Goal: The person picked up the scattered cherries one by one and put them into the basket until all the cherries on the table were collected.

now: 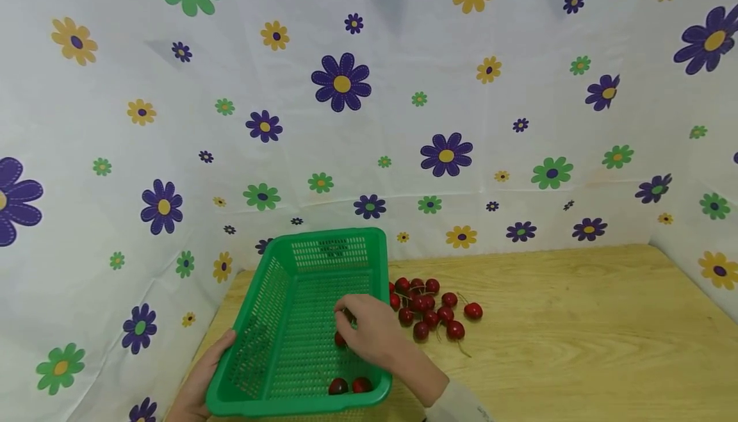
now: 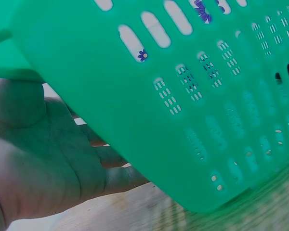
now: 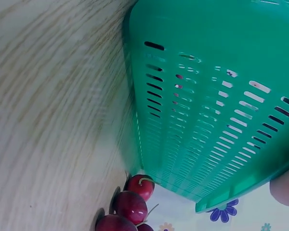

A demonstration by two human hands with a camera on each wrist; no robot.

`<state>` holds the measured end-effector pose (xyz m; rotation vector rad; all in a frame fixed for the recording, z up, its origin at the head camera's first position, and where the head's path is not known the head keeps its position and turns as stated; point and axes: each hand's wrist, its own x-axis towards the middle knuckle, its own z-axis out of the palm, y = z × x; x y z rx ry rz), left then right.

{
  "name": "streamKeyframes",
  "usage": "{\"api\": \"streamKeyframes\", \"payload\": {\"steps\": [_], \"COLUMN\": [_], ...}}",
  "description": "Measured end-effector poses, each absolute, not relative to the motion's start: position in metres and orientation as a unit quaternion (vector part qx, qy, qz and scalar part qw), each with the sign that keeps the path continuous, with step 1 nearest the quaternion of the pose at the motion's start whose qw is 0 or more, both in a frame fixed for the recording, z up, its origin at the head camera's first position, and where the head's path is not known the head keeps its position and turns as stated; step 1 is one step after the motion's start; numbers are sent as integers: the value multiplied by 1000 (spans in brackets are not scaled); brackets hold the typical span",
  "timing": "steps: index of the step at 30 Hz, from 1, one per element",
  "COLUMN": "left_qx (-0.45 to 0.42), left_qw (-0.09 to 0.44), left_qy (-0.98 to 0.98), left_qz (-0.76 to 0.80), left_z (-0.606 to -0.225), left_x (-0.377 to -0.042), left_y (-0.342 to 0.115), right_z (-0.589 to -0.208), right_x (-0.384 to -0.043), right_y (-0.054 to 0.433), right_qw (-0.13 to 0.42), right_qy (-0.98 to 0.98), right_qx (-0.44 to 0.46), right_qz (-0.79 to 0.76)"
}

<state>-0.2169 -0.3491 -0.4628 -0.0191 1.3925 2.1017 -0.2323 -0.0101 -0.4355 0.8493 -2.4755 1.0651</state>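
Observation:
A green plastic basket [image 1: 300, 405] with slotted walls stands on the left part of the table. My left hand [image 1: 203, 374] grips its left side at the rim; in the left wrist view the palm [image 2: 43, 154] lies against the outer wall and the fingers reach behind it. My right hand [image 1: 375, 332] is inside the basket near the right wall, its thumb and forefinger pinching a dark cherry [image 1: 349, 314], mostly hidden. Just below these fingers shows another red cherry [image 1: 340, 340]. Two more, a dark cherry [image 1: 338, 386] and a red cherry [image 1: 362, 384], lie at the near end.
Several loose cherries [image 1: 423, 303], some with stems, lie in a cluster on the wooden table [image 1: 576, 326], right of the basket. One cherry [image 1: 473, 310] sits at the cluster's right edge. A white flower-patterned cloth [image 1: 403, 127] hangs behind the table and along both sides.

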Motion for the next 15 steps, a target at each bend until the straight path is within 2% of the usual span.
{"api": "streamKeyframes", "payload": {"steps": [7, 12, 15], "left_qx": [27, 12, -4], "left_qw": [301, 282, 273], "left_qy": [529, 558, 575], "left_qz": [793, 780, 771], "left_z": [-467, -466, -465], "left_x": [-216, -216, -216], "left_y": [-348, -348, -349], "right_z": [-446, -452, -453], "right_x": [-223, -214, -209], "right_y": [2, 11, 15], "right_qw": [218, 263, 261], "right_qy": [-839, -827, -836], "right_qx": [279, 287, 296], "right_qz": [413, 407, 381]}}
